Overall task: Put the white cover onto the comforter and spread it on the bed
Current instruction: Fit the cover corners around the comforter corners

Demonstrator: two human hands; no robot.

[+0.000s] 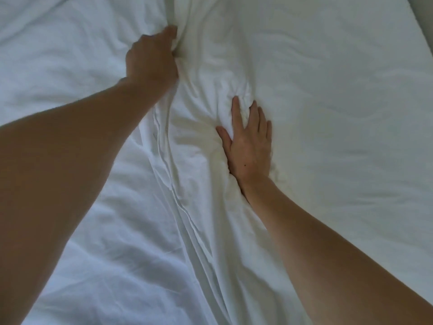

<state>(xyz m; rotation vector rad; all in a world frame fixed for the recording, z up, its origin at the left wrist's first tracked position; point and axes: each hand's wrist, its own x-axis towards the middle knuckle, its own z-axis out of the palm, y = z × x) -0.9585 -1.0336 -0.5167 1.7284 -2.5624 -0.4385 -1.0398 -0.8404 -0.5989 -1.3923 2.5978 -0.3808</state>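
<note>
White cover (316, 95) spread across nearly the whole view, rumpled, with a long raised ridge of bunched fabric (185, 207) running from the near bottom centre up and away toward the top centre. Cannot tell whether the padded bulk under the right-hand stretch is the comforter already inside; no opening or bare filling visible. Ridge lying between the two arms, its long axis pointing away from the body, so both hands working along the same fold rather than across it. Left hand (152, 59) farther out along that axis, fingers curled into the fold and clenched on a gather of cloth near the top of the ridge. Right hand (250, 144) nearer the body and just to the right of the ridge, flat and released, fingers straight and slightly splayed, palm pressing down on a crumpled knot of fabric. Judging from this, right hand pinning the layer while left draws the slack outward; next pull likely to follow the ridge line away from the body. Bluish, creased cloth (58, 55) to the left of the ridge, smoother cloth to the right. Dark strip (424, 10) at the top right corner, beyond the bedding's edge.
</note>
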